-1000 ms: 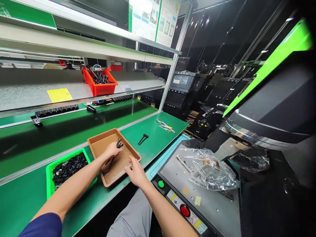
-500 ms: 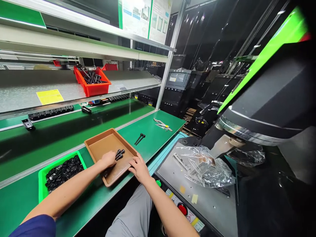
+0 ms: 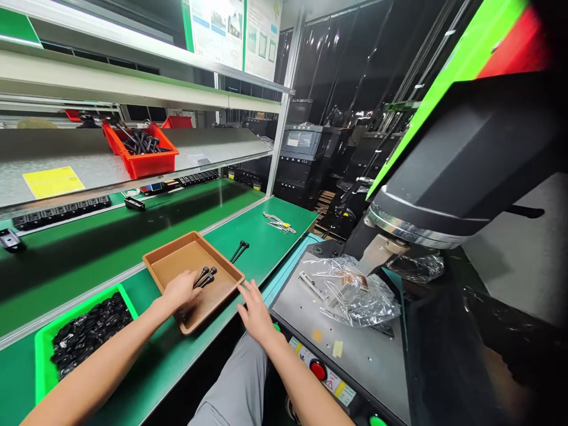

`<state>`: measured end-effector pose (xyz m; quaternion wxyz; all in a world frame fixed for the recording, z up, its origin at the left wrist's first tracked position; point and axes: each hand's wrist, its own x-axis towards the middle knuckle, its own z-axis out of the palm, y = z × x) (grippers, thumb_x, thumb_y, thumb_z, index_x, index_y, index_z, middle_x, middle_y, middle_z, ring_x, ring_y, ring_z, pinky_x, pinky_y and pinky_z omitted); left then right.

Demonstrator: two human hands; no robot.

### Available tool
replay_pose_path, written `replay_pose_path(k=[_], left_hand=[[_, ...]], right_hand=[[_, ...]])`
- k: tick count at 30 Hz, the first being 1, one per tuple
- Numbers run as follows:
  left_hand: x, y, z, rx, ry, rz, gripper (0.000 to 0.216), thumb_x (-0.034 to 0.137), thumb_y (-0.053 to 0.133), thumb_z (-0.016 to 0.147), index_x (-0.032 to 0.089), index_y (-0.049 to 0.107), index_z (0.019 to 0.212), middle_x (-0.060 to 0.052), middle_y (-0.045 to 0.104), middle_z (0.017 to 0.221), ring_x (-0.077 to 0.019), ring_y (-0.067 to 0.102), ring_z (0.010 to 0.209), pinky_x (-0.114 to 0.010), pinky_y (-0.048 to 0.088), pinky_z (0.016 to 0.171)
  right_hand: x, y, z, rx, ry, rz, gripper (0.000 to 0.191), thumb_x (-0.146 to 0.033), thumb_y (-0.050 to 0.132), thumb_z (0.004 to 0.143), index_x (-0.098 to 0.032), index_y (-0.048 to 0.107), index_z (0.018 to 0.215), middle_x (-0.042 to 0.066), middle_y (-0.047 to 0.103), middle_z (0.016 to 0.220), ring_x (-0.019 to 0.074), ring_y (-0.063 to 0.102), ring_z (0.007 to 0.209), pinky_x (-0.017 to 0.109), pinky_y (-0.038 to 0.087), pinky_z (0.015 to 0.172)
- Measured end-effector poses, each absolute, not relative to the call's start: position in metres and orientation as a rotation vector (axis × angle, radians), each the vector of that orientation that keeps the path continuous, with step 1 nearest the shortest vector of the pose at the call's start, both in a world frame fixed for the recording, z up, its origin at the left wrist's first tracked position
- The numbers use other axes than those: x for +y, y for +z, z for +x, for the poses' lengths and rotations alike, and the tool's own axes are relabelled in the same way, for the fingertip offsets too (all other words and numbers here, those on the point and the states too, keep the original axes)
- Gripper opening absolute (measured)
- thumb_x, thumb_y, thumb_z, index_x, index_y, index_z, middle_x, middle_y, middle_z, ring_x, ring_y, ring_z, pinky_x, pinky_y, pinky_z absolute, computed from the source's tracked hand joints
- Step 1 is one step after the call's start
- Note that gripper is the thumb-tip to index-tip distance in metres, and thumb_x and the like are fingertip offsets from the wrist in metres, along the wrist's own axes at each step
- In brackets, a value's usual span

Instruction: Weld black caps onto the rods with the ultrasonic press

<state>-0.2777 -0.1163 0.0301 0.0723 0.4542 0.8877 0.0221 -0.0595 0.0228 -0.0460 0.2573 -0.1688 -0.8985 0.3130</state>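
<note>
The left hand [image 3: 180, 291] is lying half-curled over the black bolts [image 3: 205, 276] inside the brown tray [image 3: 171, 259]; a firm grip cannot be confirmed. The right hand [image 3: 254, 309] is spreading open and empty just beside the tray.

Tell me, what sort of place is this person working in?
Most likely a factory assembly line: a long green conveyor belt runs across, a green tray and a red bin hold small black parts, and a press-like machine with a red button stands at the right.

Green workbench [image 3: 275, 236], metal shelf [image 3: 89, 160], posters [image 3: 231, 32], dark plastic curtains [image 3: 355, 65]
</note>
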Motion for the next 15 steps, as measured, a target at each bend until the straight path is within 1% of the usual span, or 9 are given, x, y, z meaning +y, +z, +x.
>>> replay_pose_path(k=[2, 4, 6, 8, 10, 12, 15], left_hand=[[-0.134, 0.037, -0.258, 2.584, 0.198, 1.446, 0.042, 0.034, 0.052, 0.083, 0.019, 0.058, 0.122, -0.013, 0.065, 0.115, -0.0272, 0.06, 0.108, -0.036, 0.046, 0.09], [-0.147, 0.038, -0.228, 2.43, 0.339, 1.482, 0.04, 0.037, 0.053, 0.082, 0.022, 0.062, 0.118, -0.009, 0.068, 0.11, -0.0255, 0.063, 0.101, -0.034, 0.047, 0.085], [-0.152, 0.031, -0.19, 2.184, 0.481, 1.491, 0.042, 0.041, 0.055, 0.081, 0.024, 0.061, 0.119, -0.006, 0.069, 0.109, -0.0224, 0.064, 0.095, -0.03, 0.049, 0.079], [-0.148, 0.016, -0.152, 1.881, 0.533, 1.49, 0.043, 0.044, 0.054, 0.082, 0.026, 0.061, 0.121, -0.004, 0.069, 0.107, -0.0197, 0.064, 0.089, -0.027, 0.049, 0.075], [-0.138, -0.004, -0.117, 1.707, 0.463, 1.511, 0.04, 0.042, 0.055, 0.081, 0.026, 0.064, 0.116, -0.003, 0.07, 0.105, -0.0198, 0.063, 0.088, -0.028, 0.049, 0.076], [-0.125, -0.026, -0.09, 1.633, 0.348, 1.572, 0.038, 0.038, 0.057, 0.079, 0.025, 0.065, 0.114, -0.005, 0.07, 0.104, -0.0213, 0.063, 0.091, -0.03, 0.049, 0.081], [-0.104, -0.052, -0.066, 1.551, 0.209, 1.668, 0.041, 0.036, 0.055, 0.08, 0.023, 0.062, 0.118, -0.006, 0.069, 0.109, -0.0219, 0.062, 0.095, -0.032, 0.048, 0.085]], right_hand=[[0.014, -0.04, -0.025, -2.326, 1.002, -0.589, 0.046, -0.02, 0.051, 0.087, -0.021, 0.052, 0.133, 0.012, 0.051, 0.137, 0.0301, 0.039, 0.134, 0.053, 0.035, 0.11], [0.003, -0.032, 0.016, -2.205, 1.209, -0.707, 0.04, -0.027, 0.052, 0.088, -0.024, 0.057, 0.128, 0.01, 0.061, 0.125, 0.0282, 0.055, 0.12, 0.047, 0.048, 0.099], [-0.009, -0.022, 0.058, -2.069, 1.429, -0.813, 0.038, -0.033, 0.054, 0.087, -0.025, 0.059, 0.124, 0.01, 0.066, 0.116, 0.0265, 0.062, 0.108, 0.042, 0.054, 0.091], [-0.021, -0.01, 0.103, -1.906, 1.545, -0.938, 0.038, -0.041, 0.056, 0.086, -0.024, 0.062, 0.12, 0.01, 0.069, 0.109, 0.026, 0.066, 0.099, 0.042, 0.054, 0.09], [-0.035, -0.002, 0.153, -1.752, 1.521, -1.106, 0.04, -0.05, 0.061, 0.082, -0.024, 0.066, 0.113, 0.011, 0.071, 0.104, 0.0273, 0.068, 0.096, 0.042, 0.054, 0.09], [-0.053, 0.001, 0.212, -1.584, 1.41, -1.327, 0.043, -0.058, 0.065, 0.075, -0.025, 0.07, 0.102, 0.011, 0.073, 0.096, 0.0291, 0.069, 0.092, 0.043, 0.055, 0.088], [-0.096, -0.011, 0.307, -1.208, 1.139, -1.679, 0.049, -0.07, 0.067, 0.062, -0.027, 0.072, 0.086, 0.012, 0.072, 0.079, 0.0304, 0.07, 0.075, 0.044, 0.058, 0.075]])
